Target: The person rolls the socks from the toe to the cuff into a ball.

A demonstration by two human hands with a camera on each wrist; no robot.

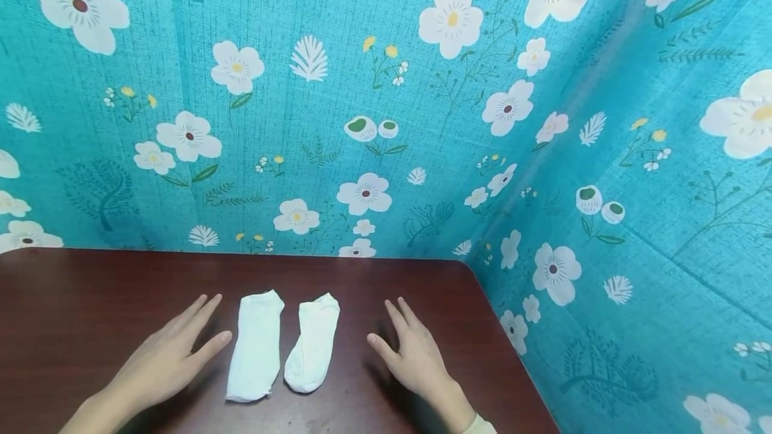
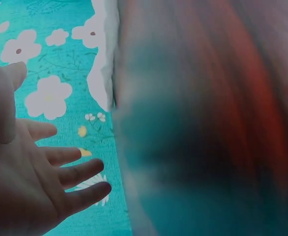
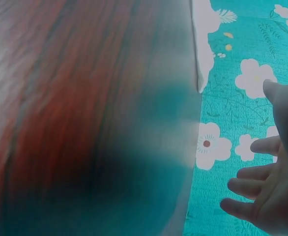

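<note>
Two white socks lie flat, side by side, on a dark reddish-brown table in the head view. The left sock (image 1: 256,345) is wider and straighter; the right sock (image 1: 312,343) is narrower, with its rounded end toward the near side. My left hand (image 1: 165,357) is just left of the left sock, fingers extended and thumb spread, not touching it. To the right of the socks, a wider gap away, is my right hand (image 1: 413,353), its fingers also extended. Both wrist views show the left hand (image 2: 41,172) and right hand (image 3: 267,182) holding nothing.
The table (image 1: 120,286) meets a turquoise flowered cloth (image 1: 271,119) along its back edge. More of the same cloth (image 1: 651,253) hangs along the table's right side.
</note>
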